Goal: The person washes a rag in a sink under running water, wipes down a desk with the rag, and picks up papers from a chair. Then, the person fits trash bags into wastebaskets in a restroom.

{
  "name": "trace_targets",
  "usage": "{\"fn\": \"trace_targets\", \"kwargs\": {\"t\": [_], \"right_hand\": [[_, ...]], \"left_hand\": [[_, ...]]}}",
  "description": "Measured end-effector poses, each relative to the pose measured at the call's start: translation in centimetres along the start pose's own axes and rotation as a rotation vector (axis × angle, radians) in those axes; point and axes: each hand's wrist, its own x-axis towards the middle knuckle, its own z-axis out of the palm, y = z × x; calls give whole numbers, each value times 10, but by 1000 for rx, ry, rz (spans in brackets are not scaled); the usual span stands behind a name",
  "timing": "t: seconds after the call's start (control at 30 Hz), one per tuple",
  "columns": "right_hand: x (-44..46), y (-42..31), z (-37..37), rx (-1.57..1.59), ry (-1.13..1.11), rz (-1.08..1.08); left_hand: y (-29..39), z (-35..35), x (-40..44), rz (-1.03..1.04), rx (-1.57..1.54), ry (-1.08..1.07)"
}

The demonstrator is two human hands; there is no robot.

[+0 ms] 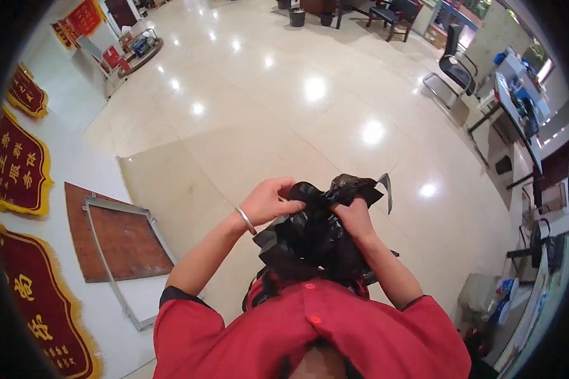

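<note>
A crumpled black plastic bag [310,237] hangs in front of my red shirt, held up between both hands. My left hand [272,201], with a silver bangle on its wrist, pinches the bag's upper left edge between thumb and fingers. On the other side, my right hand [355,218] is closed on the gathered plastic near the top, its fingertips partly hidden in the folds. A thin strip of the bag sticks out to the right past that hand. What the bag contains, if anything, cannot be seen.
A brown board [123,246] with a metal frame leans on the left wall beneath red pennants [19,161]. Glossy tiled floor [246,126] stretches ahead. To the right are a black chair [455,69], a desk [518,117] and a grey bag [478,292].
</note>
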Motion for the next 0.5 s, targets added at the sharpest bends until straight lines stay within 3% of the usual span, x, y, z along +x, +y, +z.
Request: {"fn": "trace_targets", "kwargs": {"t": [0.03, 0.07, 0.13, 0.17, 0.2, 0.27, 0.3, 0.4, 0.47, 0.5], "right_hand": [[20, -4, -1, -86, 9, -74], [41, -7, -2, -172, 22, -148], [87, -2, 0, -283, 86, -279], [109, -1, 0, -394, 159, -409], [132, -6, -3, -404, 167, -414], [170, -12, -3, -7, 317, -319], [192, -16, -10, -155, 327, -381], [249, -20, -14, -96, 441, -498], [286, -20, -22, -180, 443, -527], [308, -21, -28, -267, 426, -567]], "left_hand": [[4, -10, 14, -46, -239, 58], [2, -22, 28, -50, -241, 63], [2, -50, 62, 484, 160, 274], [8, -59, 72, 480, 181, 228], [15, -67, 86, 664, 370, 239], [34, -75, 106, 836, 550, 200], [40, -80, 120, 856, 576, 116], [32, -98, 165, 830, 469, 122], [36, -126, 199, 666, 373, 242], [36, -144, 224, 725, 387, 410]]}}
